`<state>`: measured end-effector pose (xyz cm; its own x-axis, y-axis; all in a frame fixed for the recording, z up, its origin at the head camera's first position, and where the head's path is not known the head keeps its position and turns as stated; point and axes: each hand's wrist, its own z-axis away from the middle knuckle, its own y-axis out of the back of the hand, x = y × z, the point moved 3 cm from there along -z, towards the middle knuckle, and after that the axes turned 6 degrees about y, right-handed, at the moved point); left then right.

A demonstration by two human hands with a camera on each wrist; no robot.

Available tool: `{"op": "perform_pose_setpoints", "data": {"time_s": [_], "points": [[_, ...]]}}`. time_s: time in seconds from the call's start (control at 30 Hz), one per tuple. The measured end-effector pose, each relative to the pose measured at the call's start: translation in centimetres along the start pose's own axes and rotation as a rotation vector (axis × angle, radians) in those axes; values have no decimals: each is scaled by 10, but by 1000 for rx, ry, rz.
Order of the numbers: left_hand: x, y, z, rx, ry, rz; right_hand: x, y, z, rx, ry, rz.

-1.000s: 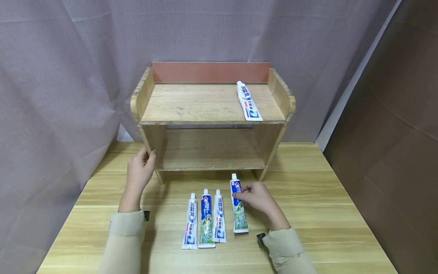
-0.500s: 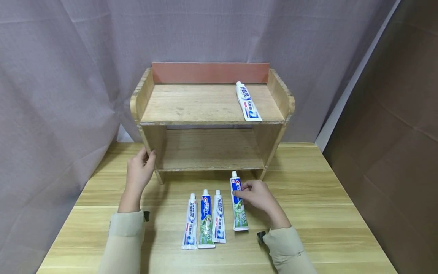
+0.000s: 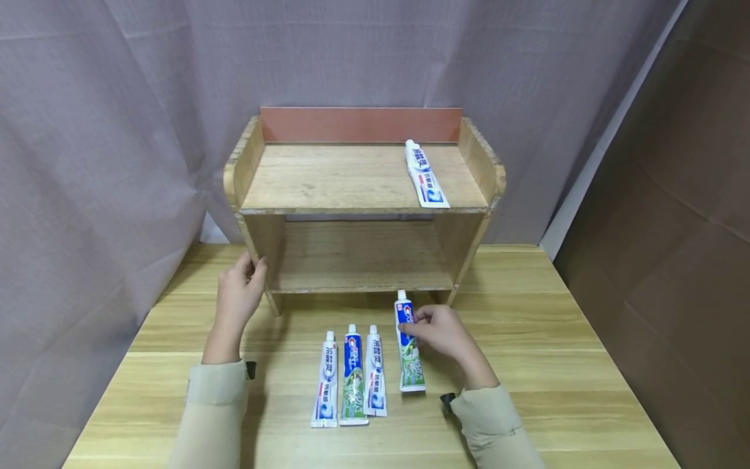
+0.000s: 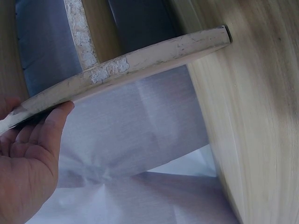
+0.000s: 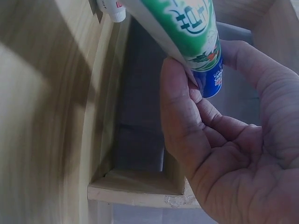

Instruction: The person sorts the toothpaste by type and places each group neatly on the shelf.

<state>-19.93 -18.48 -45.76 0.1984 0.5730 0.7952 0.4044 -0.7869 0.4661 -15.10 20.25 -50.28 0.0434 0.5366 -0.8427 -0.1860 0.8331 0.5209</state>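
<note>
Pinched the Crest tube (image 3: 408,352) between thumb and fingers of the right hand (image 3: 439,333), by its blue part. Held it in front of the shelf (image 3: 328,185), with the cap (image 3: 401,295) toward the shelf; could not tell how high above the table (image 3: 556,365). Gripped the front edge of the shelf's left side with the left hand (image 3: 241,286). Saw on the table, left of the held one, a white tube (image 3: 326,384), a second Crest tube (image 3: 354,378) and another white tube (image 3: 375,378); saw a third white tube (image 3: 426,177) on top of the shelf. Judged the held one light, soft, easily dented, hardly breakable, probably slick. Thought the filled middle best to take hold of, lightly across both sides, and the crimped end worse.
</note>
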Motion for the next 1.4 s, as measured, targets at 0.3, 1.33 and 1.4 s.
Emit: {"op": "perform_pose_setpoints", "data": {"time_s": [0.3,1.33,1.4], "points": [[1,1,1,5,4,-3,-4,2,-3,-4,23,-16],[2,0,1,-6,-3,5,-17,11,-10,7,91,-11],[2,0,2,-7,0,6,-18,12,-11,9,96,1]]}}
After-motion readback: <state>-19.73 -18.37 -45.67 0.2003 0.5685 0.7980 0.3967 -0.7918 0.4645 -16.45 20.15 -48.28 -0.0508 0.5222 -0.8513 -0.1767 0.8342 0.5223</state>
